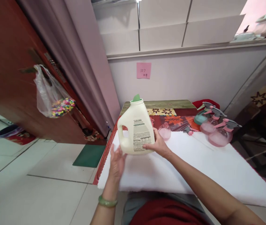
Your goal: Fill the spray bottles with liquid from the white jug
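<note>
A cream detergent jug (136, 131) with its cap off is held upright over the table, its printed back label facing me. A green spout piece (136, 97) shows in its neck. My right hand (158, 144) is closed on the jug's lower right side, thumb across the label. Beside the lower left corner, under the handle, is my left hand (117, 161), its fingers apart and slightly blurred; whether it touches the jug is unclear. Behind my right hand stands a pink spray bottle without its head (165, 132). A grey and pink spray head (189, 130) lies right of it.
Pink and teal spray bottles (220, 136) with heads stand at the table's right. A white fluffy cloth (184, 168) covers the table's near part. A pink note (143, 70) is on the wall. A bag of colourful beads (62, 106) hangs from the door handle at left.
</note>
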### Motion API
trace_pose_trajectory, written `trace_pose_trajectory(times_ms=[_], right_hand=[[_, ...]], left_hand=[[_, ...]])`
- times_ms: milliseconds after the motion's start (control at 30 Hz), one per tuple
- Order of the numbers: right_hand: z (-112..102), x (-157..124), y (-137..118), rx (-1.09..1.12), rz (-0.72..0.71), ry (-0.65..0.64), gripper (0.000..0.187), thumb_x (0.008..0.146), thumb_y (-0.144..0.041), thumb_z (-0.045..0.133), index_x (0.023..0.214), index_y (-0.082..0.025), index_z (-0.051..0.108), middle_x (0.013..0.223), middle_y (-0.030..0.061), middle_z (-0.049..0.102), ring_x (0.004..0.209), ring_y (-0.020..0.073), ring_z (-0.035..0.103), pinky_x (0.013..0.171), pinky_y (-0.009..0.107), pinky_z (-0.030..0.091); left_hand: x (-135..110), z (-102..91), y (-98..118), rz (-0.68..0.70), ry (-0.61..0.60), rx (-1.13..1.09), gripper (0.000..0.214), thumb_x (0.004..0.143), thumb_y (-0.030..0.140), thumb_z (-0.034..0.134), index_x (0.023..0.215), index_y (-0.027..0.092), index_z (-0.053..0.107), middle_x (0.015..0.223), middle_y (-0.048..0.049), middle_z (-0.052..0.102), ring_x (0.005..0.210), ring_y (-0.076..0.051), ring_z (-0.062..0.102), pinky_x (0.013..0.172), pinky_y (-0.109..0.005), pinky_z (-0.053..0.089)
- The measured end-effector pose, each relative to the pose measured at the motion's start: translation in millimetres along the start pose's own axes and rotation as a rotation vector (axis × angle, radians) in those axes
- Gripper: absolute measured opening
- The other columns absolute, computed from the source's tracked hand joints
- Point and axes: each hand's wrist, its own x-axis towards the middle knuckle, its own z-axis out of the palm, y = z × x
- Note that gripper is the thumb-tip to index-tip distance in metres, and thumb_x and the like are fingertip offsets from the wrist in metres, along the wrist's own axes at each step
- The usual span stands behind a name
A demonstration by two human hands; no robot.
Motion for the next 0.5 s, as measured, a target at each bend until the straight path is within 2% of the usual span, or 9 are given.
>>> trace_pose_trajectory(times_ms=[33, 100, 167, 233, 267, 333, 400, 500], right_hand=[[-4, 1, -6, 0.006, -0.024, -0.050, 0.097, 0.060, -0.050, 0.096, 0.137, -0.024, 0.044, 0.127, 0.0095, 0.072, 0.120, 0.0309, 0.069, 0.101, 0.047, 0.058], [-7, 3, -18, 0.025, -0.066, -0.173, 0.099, 0.060, -0.053, 0.096, 0.139, -0.024, 0.044, 0.130, 0.0094, 0.071, 0.122, 0.0310, 0.068, 0.102, 0.047, 0.058], [-3, 7, -28, 0.015, -0.097, -0.302, 0.100, 0.061, -0.055, 0.095, 0.143, -0.024, 0.045, 0.133, 0.0088, 0.070, 0.123, 0.0311, 0.068, 0.102, 0.046, 0.058], [5, 9, -31, -0.086, -0.148, -0.349, 0.104, 0.062, -0.056, 0.095, 0.148, -0.025, 0.046, 0.141, 0.0099, 0.066, 0.130, 0.0324, 0.064, 0.108, 0.049, 0.055], [8, 10, -30, -0.166, -0.178, -0.313, 0.103, 0.063, -0.056, 0.095, 0.150, -0.025, 0.047, 0.146, 0.0113, 0.063, 0.135, 0.0337, 0.060, 0.112, 0.051, 0.052], [11, 7, -19, -0.310, -0.217, -0.157, 0.094, 0.071, -0.053, 0.091, 0.151, -0.026, 0.049, 0.154, 0.0144, 0.057, 0.140, 0.0349, 0.057, 0.118, 0.054, 0.046], [8, -2, -2, -0.344, -0.188, -0.009, 0.079, 0.083, -0.050, 0.081, 0.151, -0.025, 0.050, 0.152, 0.0169, 0.059, 0.132, 0.0334, 0.064, 0.114, 0.055, 0.050], [-9, -28, 24, -0.301, -0.084, 0.079, 0.062, 0.090, -0.049, 0.073, 0.144, -0.024, 0.056, 0.137, 0.0168, 0.069, 0.111, 0.0306, 0.076, 0.100, 0.052, 0.060]], left_hand=[[-1, -2.0, 15, 0.068, 0.037, 0.068, 0.082, 0.064, 0.030, 0.097, 0.137, 0.044, 0.063, 0.144, -0.0020, 0.069, 0.139, -0.025, 0.057, 0.103, -0.035, 0.051], [-4, -1.4, 41, 0.119, 0.064, 0.222, 0.080, 0.052, 0.019, 0.101, 0.127, 0.029, 0.073, 0.134, -0.0092, 0.074, 0.129, -0.028, 0.064, 0.097, -0.031, 0.053], [-8, 3.9, 58, 0.146, 0.100, 0.350, 0.061, 0.047, 0.015, 0.102, 0.104, 0.017, 0.080, 0.113, -0.0121, 0.079, 0.107, -0.028, 0.071, 0.087, -0.029, 0.055], [-10, 9.7, 64, 0.200, 0.180, 0.434, 0.042, 0.051, 0.025, 0.101, 0.085, 0.016, 0.079, 0.093, -0.0080, 0.079, 0.085, -0.022, 0.071, 0.076, -0.029, 0.055], [-10, 11.7, 64, 0.239, 0.235, 0.464, 0.037, 0.054, 0.031, 0.100, 0.080, 0.016, 0.078, 0.086, -0.0056, 0.077, 0.077, -0.020, 0.069, 0.073, -0.029, 0.054], [-6, 13.1, 57, 0.323, 0.352, 0.522, 0.037, 0.060, 0.041, 0.096, 0.081, 0.018, 0.077, 0.080, -0.0032, 0.075, 0.071, -0.018, 0.066, 0.070, -0.030, 0.054], [2, 12.2, 46, 0.401, 0.451, 0.591, 0.039, 0.064, 0.045, 0.093, 0.088, 0.018, 0.078, 0.082, -0.0035, 0.075, 0.073, -0.019, 0.066, 0.072, -0.033, 0.054], [17, 9.7, 28, 0.495, 0.532, 0.712, 0.040, 0.071, 0.048, 0.088, 0.094, 0.017, 0.077, 0.088, -0.0047, 0.073, 0.082, -0.023, 0.068, 0.083, -0.040, 0.055]])
